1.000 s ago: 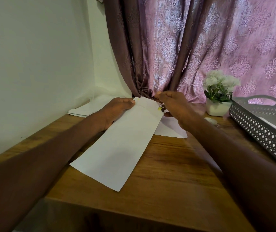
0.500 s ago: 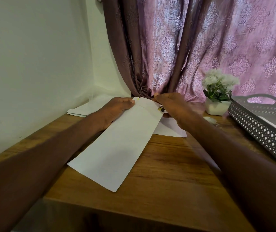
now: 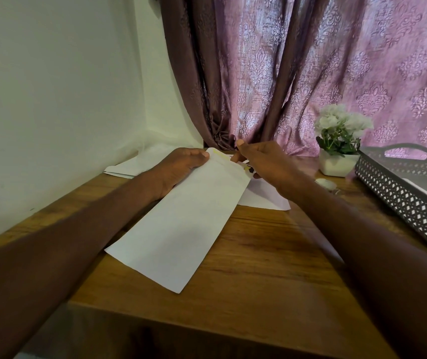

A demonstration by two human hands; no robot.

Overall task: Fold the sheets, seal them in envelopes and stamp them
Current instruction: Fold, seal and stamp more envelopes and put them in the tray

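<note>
A: Both hands on the envelope (image 3: 181, 224)? It lies slanted mid-table (image 3: 259, 268).
B: Yep, left hand (image 3: 178, 167) pinches its far corner, right hand (image 3: 264, 161) curls at the flap edge; near edge free.

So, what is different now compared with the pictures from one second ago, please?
Very little. The right hand, working at the far end of the envelope, has lifted slightly, so its thumb now points up in front of the curtain. The left hand holds the envelope's far left corner as before. The envelope, the papers under it, the flower pot and the grey tray stayed in place.
</note>
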